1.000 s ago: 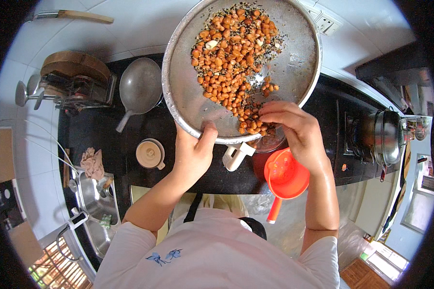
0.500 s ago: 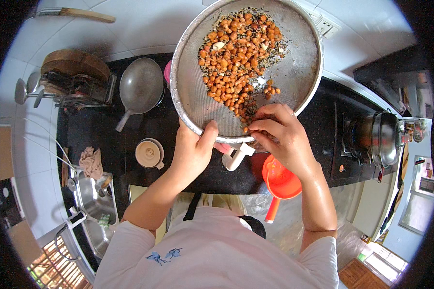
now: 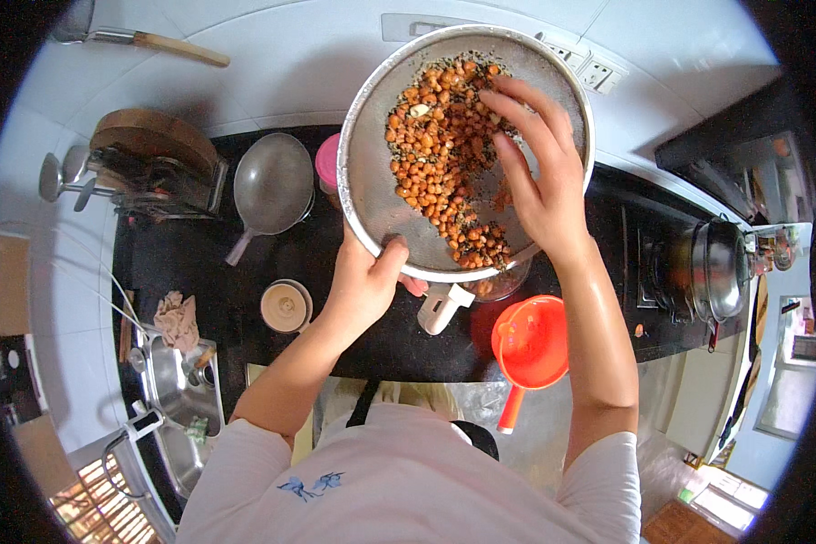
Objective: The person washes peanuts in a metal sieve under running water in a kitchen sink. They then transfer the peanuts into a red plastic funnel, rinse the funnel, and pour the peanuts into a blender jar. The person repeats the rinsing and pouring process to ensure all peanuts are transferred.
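My left hand (image 3: 364,281) grips the near left rim of a round metal mesh sieve (image 3: 369,172), thumb on top and fingers underneath, holding it tilted above the counter. In the sieve lies a heap of reddish-brown peanuts (image 3: 423,168) mixed with small dark and pale seeds. My right hand (image 3: 548,172) reaches over the right side of the heap, fingers apart and bent, fingertips at the peanuts. Below the sieve's near rim, a clear container (image 3: 501,286) is partly hidden, next to a white handle-shaped part (image 3: 444,308). An orange-red dipper (image 3: 528,343) is near my right forearm.
On the black counter stand a grey pan (image 3: 273,186), a pink-lidded jar (image 3: 327,161) and a beige cup (image 3: 283,306). A cloth (image 3: 176,319) lies by the steel sink (image 3: 165,372) at left. A metal pot (image 3: 721,270) sits on the stove at right.
My right hand has moved from the sieve's near rim up over the peanuts, its fingers spreading. The sieve sits slightly lower in view, and peanuts now spread closer to its near rim.
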Motion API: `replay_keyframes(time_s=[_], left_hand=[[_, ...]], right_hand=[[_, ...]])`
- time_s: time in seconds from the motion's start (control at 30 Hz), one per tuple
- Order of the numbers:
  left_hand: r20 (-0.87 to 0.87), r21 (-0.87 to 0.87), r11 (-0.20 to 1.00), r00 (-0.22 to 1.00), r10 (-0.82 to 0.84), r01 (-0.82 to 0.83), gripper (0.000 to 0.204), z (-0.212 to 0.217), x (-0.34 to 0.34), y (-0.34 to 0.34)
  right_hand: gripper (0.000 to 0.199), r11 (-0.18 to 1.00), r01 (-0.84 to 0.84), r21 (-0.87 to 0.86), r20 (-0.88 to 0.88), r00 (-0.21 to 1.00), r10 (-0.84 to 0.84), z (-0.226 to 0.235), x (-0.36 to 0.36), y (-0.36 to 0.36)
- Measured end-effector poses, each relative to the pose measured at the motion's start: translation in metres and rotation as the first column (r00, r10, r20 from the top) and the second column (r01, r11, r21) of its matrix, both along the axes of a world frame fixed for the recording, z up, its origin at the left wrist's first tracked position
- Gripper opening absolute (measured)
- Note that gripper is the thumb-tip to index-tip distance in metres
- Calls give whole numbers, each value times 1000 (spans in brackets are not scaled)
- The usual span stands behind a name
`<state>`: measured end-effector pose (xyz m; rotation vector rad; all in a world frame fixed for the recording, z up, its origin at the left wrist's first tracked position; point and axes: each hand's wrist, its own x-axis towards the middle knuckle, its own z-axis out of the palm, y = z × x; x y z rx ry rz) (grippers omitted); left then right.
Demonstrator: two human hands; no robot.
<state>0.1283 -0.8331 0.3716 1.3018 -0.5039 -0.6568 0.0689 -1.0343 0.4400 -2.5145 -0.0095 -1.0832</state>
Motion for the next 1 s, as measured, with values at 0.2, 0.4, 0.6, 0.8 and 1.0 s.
replay_keyframes(time_s=[0.2,0.4,0.6,0.8,1.0], left_hand=[[-17,-52,999,1000,-14,14,43,0,-1,0],[-21,-49,999,1000,-21,20,39,-9,0,1],[-44,-68,998,999,-16,13,35,-5,-5,-2],[-8,-49,998,999,-42,42,35,-8,-1,0],[-5,-42,998,998,-55,55,35,-6,-1,0]], right_hand=[[29,964,76,-253,78,995,-58,2,43,-4],[25,998,60,-29,-51,997,-62,-11,29,-5],[23,983,104,154,-237,969,-65,-31,-8,5],[20,993,14,114,12,1000,-15,5,10,6],[15,983,-148,109,89,986,138,3,44,13]])
